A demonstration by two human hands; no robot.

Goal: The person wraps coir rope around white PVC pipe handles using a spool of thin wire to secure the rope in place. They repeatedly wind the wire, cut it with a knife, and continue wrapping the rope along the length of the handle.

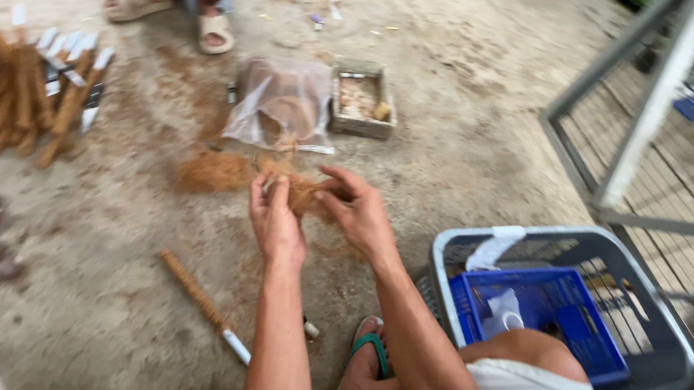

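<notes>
— Brown fibre (303,194), a tuft of it, is that what both hands have?

— Yes. The left hand (275,223) pinches it with fingers closed; the right hand (359,213) curls round its other side, above the concrete floor (462,146), near the loose fibre pile (212,171) and plastic bag (280,103).

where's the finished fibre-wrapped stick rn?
Head view, lower left: the fibre-wrapped stick lies on the ground beside the left hand's forearm.

Fibre pile (213,171) on concrete floor (462,146)
</notes>
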